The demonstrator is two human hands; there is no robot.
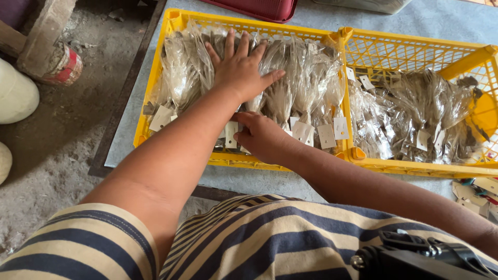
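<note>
Two yellow crates (340,39) sat on a grey tabletop (430,21) above a dusty concrete floor (57,140).
The left hand (239,67) lay open and flat on clear packets (298,78); at 6 o'clock from it, the right hand (261,136) curled around a white card tag (231,134).

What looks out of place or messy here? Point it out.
The left crate holds clear packets in neat rows under the left hand. The right crate's packets lie jumbled, and loose cards sit outside it.

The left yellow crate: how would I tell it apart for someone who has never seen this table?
On the grey table two yellow lattice crates stand side by side. The left yellow crate is packed with upright clear packets, white cards at their near ends. Unlike its loosely heaped neighbour, the left hand lies flat on its packets and the right hand grips near its front edge.
</note>
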